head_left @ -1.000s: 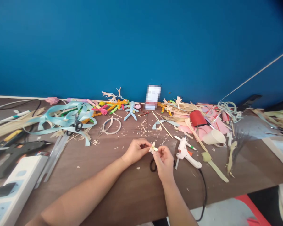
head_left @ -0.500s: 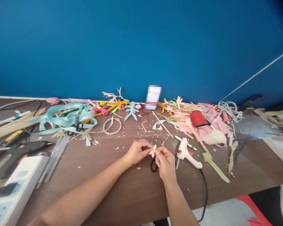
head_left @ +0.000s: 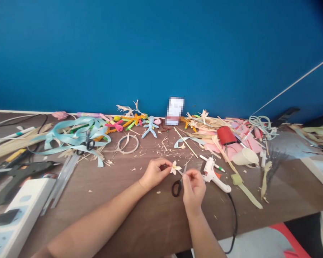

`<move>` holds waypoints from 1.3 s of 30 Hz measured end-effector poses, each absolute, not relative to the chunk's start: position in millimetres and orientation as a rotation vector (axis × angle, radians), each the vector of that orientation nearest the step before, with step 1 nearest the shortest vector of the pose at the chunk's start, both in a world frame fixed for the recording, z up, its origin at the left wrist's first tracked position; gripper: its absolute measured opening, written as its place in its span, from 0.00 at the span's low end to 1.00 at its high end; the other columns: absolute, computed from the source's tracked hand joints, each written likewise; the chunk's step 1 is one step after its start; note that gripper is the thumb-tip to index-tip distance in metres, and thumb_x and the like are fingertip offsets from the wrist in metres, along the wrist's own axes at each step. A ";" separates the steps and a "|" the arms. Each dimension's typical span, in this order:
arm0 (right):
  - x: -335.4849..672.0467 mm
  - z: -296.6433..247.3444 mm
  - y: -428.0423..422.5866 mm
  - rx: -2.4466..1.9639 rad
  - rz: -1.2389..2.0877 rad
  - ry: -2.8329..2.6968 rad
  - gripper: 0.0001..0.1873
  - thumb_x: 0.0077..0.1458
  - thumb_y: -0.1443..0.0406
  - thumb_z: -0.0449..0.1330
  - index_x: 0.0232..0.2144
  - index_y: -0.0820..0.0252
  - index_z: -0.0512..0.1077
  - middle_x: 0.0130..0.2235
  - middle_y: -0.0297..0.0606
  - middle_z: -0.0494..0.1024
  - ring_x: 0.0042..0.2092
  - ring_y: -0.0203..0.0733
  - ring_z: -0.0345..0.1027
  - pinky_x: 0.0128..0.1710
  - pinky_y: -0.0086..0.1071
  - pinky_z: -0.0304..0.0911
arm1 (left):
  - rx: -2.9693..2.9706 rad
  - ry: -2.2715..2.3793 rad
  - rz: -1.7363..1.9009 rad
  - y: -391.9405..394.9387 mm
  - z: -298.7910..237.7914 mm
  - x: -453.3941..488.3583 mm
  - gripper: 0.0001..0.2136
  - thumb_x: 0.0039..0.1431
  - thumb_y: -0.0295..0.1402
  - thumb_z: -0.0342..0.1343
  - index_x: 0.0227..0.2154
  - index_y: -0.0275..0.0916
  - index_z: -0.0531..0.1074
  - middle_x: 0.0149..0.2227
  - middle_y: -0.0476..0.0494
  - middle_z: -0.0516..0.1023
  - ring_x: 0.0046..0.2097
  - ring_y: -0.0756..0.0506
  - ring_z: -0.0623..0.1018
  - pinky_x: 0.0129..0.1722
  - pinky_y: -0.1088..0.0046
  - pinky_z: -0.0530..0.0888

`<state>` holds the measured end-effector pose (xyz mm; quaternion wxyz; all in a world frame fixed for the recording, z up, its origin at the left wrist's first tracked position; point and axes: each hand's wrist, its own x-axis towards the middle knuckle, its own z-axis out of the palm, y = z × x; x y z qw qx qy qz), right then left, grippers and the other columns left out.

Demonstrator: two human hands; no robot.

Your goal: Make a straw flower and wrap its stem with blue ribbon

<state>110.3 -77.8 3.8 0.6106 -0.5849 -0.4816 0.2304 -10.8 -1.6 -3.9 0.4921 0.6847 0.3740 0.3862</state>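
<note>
A person's left hand (head_left: 154, 174) pinches a small pale flower (head_left: 174, 167) just above the cluttered brown table (head_left: 115, 190), while the right hand (head_left: 194, 187), fingertips pressed together, hovers beside black-handled scissors (head_left: 176, 187) and a white glue gun (head_left: 214, 176).

cream straw flower (head_left: 175, 167) | petals splayed | held aloft | black-handled scissors (head_left: 177, 187) | just below

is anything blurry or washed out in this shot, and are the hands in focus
Head view: the left hand, the small pale flower it pinches and the right hand are fairly sharp; a pixelated patch sits against the blue wall; glare whitens the table at right; the top right corner darkens.
</note>
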 end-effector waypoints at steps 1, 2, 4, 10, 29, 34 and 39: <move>109.1 5.2 -79.2 -1.354 0.419 -1.201 0.02 0.50 0.67 0.54 0.29 0.58 0.62 0.23 0.28 0.55 0.22 0.31 0.50 0.22 0.26 0.51 | 1.693 0.947 0.975 -2.0 -3.8 -11.0 0.04 0.48 0.28 0.53 0.26 0.35 0.73 0.27 0.44 0.75 0.28 0.50 0.72 0.29 0.77 0.68; 107.6 6.5 -79.9 -1.365 0.326 -1.297 0.04 0.48 0.68 0.55 0.30 0.59 0.63 0.24 0.29 0.56 0.22 0.31 0.51 0.22 0.27 0.52 | 1.727 0.978 1.008 -2.4 -3.4 -11.2 0.04 0.47 0.27 0.53 0.26 0.35 0.73 0.26 0.45 0.75 0.28 0.50 0.71 0.28 0.77 0.67; 104.3 8.5 -79.5 -1.419 0.198 -1.465 0.08 0.47 0.69 0.56 0.33 0.59 0.65 0.27 0.32 0.59 0.23 0.31 0.52 0.23 0.28 0.54 | 1.799 1.010 1.053 -3.4 -1.6 -12.0 0.04 0.47 0.27 0.53 0.25 0.36 0.72 0.25 0.46 0.74 0.27 0.51 0.70 0.28 0.77 0.67; 100.6 7.7 -73.5 -1.513 0.074 -1.518 0.05 0.49 0.71 0.54 0.32 0.59 0.65 0.31 0.37 0.63 0.27 0.33 0.59 0.25 0.28 0.59 | 1.983 0.994 1.128 -6.6 2.4 -12.4 0.04 0.48 0.26 0.52 0.24 0.37 0.71 0.24 0.47 0.73 0.28 0.50 0.70 0.31 0.74 0.67; 102.7 5.3 -74.4 -1.532 -0.013 -1.550 0.08 0.48 0.72 0.55 0.21 0.58 0.61 0.22 0.32 0.62 0.24 0.33 0.57 0.24 0.27 0.55 | 2.321 0.858 1.166 -13.8 -0.5 -12.4 0.07 0.51 0.25 0.50 0.27 0.39 0.72 0.27 0.45 0.75 0.32 0.49 0.70 0.32 0.74 0.67; 104.3 6.5 -78.2 -1.502 -0.003 -1.563 0.05 0.49 0.70 0.54 0.23 0.58 0.64 0.22 0.34 0.65 0.24 0.34 0.58 0.24 0.28 0.55 | 2.207 0.844 1.151 -12.5 4.1 -13.0 0.06 0.50 0.27 0.51 0.26 0.39 0.73 0.27 0.44 0.76 0.31 0.49 0.71 0.33 0.73 0.68; 106.0 6.4 -85.0 -1.338 0.023 -1.549 0.05 0.47 0.70 0.56 0.24 0.57 0.64 0.20 0.32 0.62 0.22 0.33 0.55 0.22 0.28 0.53 | 1.748 1.064 1.094 -4.7 -3.0 -10.5 0.05 0.49 0.30 0.53 0.23 0.37 0.72 0.24 0.46 0.74 0.27 0.50 0.71 0.29 0.75 0.68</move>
